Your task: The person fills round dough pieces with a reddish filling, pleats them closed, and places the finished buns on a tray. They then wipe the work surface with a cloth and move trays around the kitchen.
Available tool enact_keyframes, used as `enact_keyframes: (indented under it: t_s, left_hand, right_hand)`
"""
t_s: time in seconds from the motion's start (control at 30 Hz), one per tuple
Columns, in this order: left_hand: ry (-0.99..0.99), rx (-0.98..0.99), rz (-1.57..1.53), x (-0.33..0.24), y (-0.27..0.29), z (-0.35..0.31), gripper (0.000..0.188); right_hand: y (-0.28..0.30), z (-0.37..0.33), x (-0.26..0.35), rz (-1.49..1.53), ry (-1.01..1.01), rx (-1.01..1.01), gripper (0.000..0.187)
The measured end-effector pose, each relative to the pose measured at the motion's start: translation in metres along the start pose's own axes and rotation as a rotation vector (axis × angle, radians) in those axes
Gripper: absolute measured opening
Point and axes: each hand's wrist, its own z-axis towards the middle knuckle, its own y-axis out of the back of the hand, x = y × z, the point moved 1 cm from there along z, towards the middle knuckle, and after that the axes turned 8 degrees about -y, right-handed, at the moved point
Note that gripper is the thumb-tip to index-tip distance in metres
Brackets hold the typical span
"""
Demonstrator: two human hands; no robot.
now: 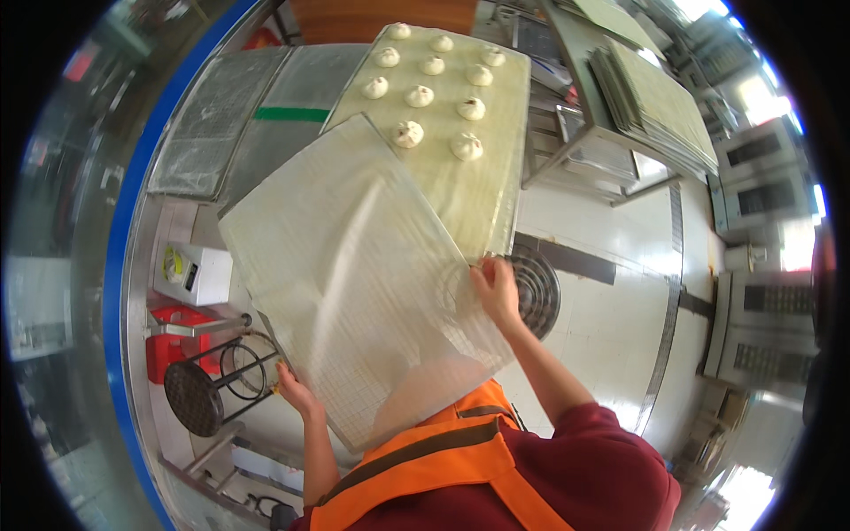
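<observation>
A large rectangular mesh tray with a pale, translucent liner lies tilted across my front, one far corner overlapping the table. My left hand is closed on its left edge near my body. On the opposite edge my right hand is closed, fingers pinching the rim. Bare liner and fine mesh show, with nothing lying on the tray. Just beyond, a longer lined tray carries several white pleated buns in rows. The held tray hides the near left part of that lined tray.
Metal trays lie on the left, one beside a green strip. A white scale, a red stool and a dark round stool stand lower left. Right, a rack holds stacked lined trays. A round black stool is near my right hand.
</observation>
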Motion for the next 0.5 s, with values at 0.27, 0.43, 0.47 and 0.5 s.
enact_keyframes:
  t_s: [0.27,0.43,0.47,0.5]
  left_hand:
    - [-0.076,0.000,0.007,-0.079,0.015,-0.012,0.052]
    - [-0.399,0.346,0.040,-0.166,-0.033,-0.119,0.051]
    - [-0.430,0.365,0.075,-0.175,-0.055,-0.146,0.050]
    - [-0.492,0.414,0.101,-0.179,-0.078,-0.170,0.049]
  right_hand:
    - [0.022,-0.102,-0.029,0.233,-0.072,-0.095,0.049]
    - [0.118,-0.158,-0.084,0.586,-0.091,-0.242,0.044]
    - [0.142,-0.164,-0.106,0.627,-0.101,-0.323,0.044]
    - [0.162,-0.168,-0.130,0.673,-0.091,-0.406,0.043]
